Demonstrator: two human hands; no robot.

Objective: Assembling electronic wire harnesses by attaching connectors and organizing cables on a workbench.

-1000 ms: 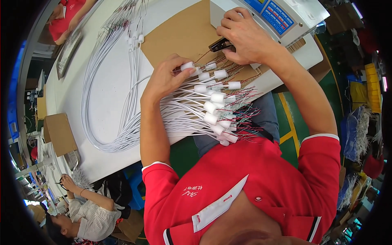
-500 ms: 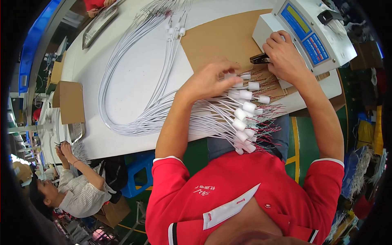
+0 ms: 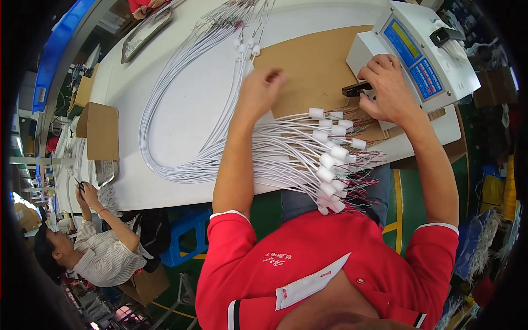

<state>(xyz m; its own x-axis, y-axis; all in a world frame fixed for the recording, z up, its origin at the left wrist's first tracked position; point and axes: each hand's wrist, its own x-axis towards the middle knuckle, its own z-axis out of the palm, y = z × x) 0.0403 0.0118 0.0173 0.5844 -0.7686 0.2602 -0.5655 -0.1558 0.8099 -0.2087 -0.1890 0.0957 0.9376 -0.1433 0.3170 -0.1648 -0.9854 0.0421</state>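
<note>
My right hand [image 3: 388, 88] grips a black clip [image 3: 357, 89] beside the white instrument, its jaws pointing left over the cardboard. Motion smears my left hand [image 3: 262, 92] above the cardboard's left edge; its fingers look curled, and I cannot make out anything in them. Below both hands lies a bundle of white cables [image 3: 236, 159], bent in a large loop. At the near right end the cables carry white cylindrical plugs [image 3: 326, 161] with thin red, brown and green wire ends [image 3: 357, 181], some overhanging the table edge. A few separate cables end in small white plugs [image 3: 256, 50] farther back.
A white instrument [image 3: 421, 52] with a display and blue keypad stands at the right, next to a brown cardboard sheet [image 3: 308, 60] on the white table [image 3: 181, 99]. Metal tray [image 3: 146, 36] lies far left. A co-worker [image 3: 104, 247] sits lower left near a blue stool [image 3: 184, 236].
My left hand has moved left and away from the white plugs at the cable ends. My right hand stays by the instrument with the black clip. The view has shifted slightly.
</note>
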